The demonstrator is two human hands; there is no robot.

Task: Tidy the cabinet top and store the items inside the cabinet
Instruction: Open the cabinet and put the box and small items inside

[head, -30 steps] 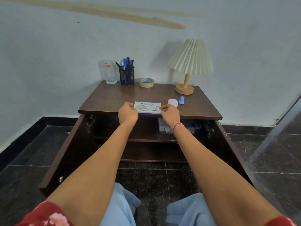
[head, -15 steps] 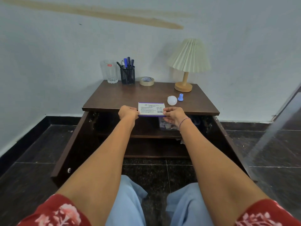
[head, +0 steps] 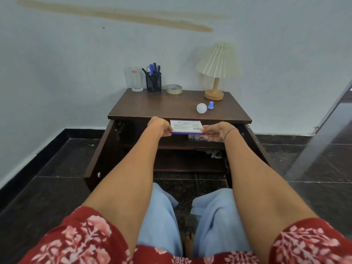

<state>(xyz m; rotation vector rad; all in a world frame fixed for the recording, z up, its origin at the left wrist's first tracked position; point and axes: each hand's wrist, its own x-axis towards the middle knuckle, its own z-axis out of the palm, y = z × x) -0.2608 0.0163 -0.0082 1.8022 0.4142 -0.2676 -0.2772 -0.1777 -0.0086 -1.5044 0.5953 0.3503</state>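
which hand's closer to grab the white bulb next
Right, probably: the right hand is nearer the bulb; the left hand is farther, though both hold the box.

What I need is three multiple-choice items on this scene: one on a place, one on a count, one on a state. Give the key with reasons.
1. Where does the white bulb lie?
A) on the cabinet top, beside the blue cap
B) in the pen holder
C) on the floor

2. How many hands hold the box?
A) none
B) one
C) two

3. The cabinet doors are:
A) both shut
B) both open
C) only one open

Key:
1 A, the white bulb rests on the cabinet top next to the blue cap.
2 C, the left hand and the right hand each pinch one end of the box.
3 B, both cabinet doors swing outward.
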